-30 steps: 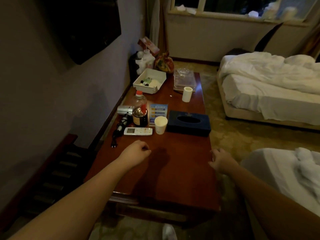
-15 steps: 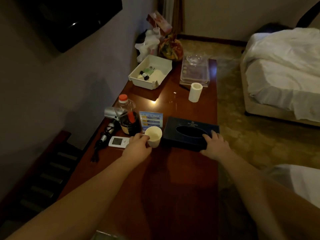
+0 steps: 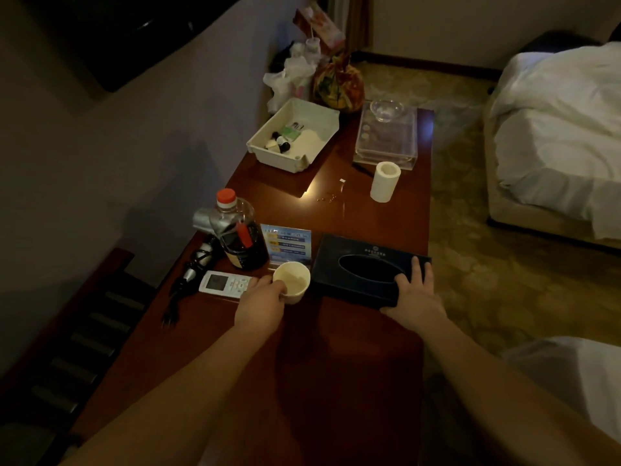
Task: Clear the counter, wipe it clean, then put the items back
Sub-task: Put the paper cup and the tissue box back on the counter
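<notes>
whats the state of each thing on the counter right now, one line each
paper cup: upright, looks empty, gripped by left hand
tissue box: flat, right hand on its near right corner
bottle: upright, capped, dark liquid low
remote: lying face up
paper roll: standing on end
white tray: open, small items inside

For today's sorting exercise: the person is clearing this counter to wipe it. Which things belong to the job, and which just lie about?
Part of the job:
paper cup, gripped by the left hand
tissue box, gripped by the right hand
remote
bottle
white tray
counter

Lying about:
bed
wall screen
</notes>
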The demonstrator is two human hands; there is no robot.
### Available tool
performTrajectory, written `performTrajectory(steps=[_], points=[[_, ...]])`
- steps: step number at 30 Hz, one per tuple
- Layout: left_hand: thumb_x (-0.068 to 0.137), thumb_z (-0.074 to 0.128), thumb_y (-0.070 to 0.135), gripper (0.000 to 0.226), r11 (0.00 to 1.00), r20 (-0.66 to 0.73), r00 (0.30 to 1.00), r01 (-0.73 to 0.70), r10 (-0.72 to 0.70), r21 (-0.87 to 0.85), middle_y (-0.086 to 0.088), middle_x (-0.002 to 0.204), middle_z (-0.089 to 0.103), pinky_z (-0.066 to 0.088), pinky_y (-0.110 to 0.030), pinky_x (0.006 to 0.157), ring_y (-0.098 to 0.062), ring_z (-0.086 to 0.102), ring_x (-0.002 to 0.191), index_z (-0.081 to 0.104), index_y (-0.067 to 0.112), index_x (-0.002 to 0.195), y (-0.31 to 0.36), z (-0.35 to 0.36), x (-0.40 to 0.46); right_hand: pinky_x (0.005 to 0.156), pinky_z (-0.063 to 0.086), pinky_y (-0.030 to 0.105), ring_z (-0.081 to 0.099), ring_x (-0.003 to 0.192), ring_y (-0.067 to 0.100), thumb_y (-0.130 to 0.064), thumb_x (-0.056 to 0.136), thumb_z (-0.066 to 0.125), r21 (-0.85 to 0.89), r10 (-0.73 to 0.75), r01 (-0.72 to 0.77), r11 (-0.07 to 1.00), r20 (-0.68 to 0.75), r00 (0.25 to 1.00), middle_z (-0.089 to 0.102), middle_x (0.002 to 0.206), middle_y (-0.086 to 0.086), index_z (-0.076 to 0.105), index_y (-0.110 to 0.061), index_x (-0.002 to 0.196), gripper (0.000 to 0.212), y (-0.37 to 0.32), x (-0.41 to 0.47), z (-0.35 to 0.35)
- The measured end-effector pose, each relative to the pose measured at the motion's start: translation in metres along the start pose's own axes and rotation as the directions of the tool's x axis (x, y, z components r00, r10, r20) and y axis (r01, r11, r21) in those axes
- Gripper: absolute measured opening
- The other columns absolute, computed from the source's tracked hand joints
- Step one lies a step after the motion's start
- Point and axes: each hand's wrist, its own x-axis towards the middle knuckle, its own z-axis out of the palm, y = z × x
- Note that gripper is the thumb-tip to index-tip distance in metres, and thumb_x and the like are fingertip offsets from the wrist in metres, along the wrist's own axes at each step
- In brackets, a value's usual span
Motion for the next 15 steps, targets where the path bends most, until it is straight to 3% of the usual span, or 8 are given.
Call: performTrajectory(steps=[7, 15], points=[[0.097, 0.052, 0.023, 0.021, 0.992, -0.036, 0.999, -0.007, 0.002, -0.126, 0.005, 0.126, 0.053, 0.041, -0.028, 0.095, -0.014, 0.040, 0.121, 0.063, 0.021, 0.115, -0.005, 0.000, -0.037, 0.110, 0.034, 0.047, -0.017, 0.146, 0.031, -0.050, 0.077, 0.073, 0.036, 0.006, -0.004, 0.999, -0.043, 0.999, -0.020, 0.159, 0.005, 0.037, -0.026, 0.133, 0.070, -0.001, 0.000, 0.002], [0.097, 0.053, 0.022, 0.022, 0.982, -0.071, 0.997, -0.008, -0.006, -0.189, 0.005, 0.130, 0.052, 0.039, -0.023, 0.091, -0.012, 0.039, 0.120, 0.063, 0.019, 0.116, -0.027, -0.015, -0.085, 0.112, 0.031, 0.046, -0.010, 0.147, 0.026, -0.052, 0.073, 0.075, 0.008, -0.013, 0.014, 1.000, -0.083, 0.996, -0.013, 0.160, 0.009, 0.041, -0.022, 0.134, 0.076, -0.003, -0.036, 0.015]])
